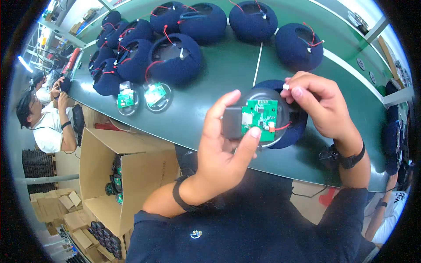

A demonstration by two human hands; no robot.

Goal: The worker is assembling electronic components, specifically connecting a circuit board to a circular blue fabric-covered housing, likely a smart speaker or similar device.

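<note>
My left hand (226, 144) is closed round a dark disc-shaped base that carries a green circuit board (259, 115), its thumb lying on the board's lower edge. A red wire runs from a connector at the board's corner toward a dark blue rounded fabric housing (294, 136), which sits on the table under the base. My right hand (318, 98) pinches a small white connector (286, 87) between thumb and forefinger, above the housing's rim. The base partly hides the housing's opening.
Several dark blue housings (175, 59) with red wires stand along the back of the green table (219, 81). Two bases with green boards (155, 94) lie left of centre. An open cardboard box (144, 175) stands at the near left. Another person (46, 118) works at the far left.
</note>
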